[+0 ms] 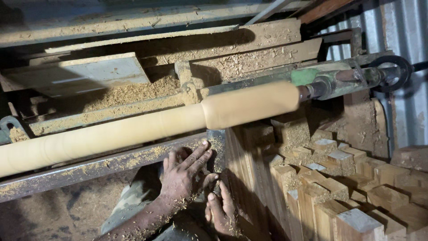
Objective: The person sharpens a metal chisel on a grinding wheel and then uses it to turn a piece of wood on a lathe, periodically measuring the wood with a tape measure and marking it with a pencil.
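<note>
Long pale turned wooden spindle (147, 127) sat mounted across the sawdust-covered metal lathe bed (102, 165).
Stacks of square-cut pale wooden blocks (339, 187) were piled at right; just under the spindle, the left hand (185, 176) lay spread flat on the rail's bracket, the right hand (221, 209) open below it, fingers loose, gripping nothing.

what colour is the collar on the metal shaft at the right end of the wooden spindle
Green collar, on the shaft by the spindle; head view.
</note>
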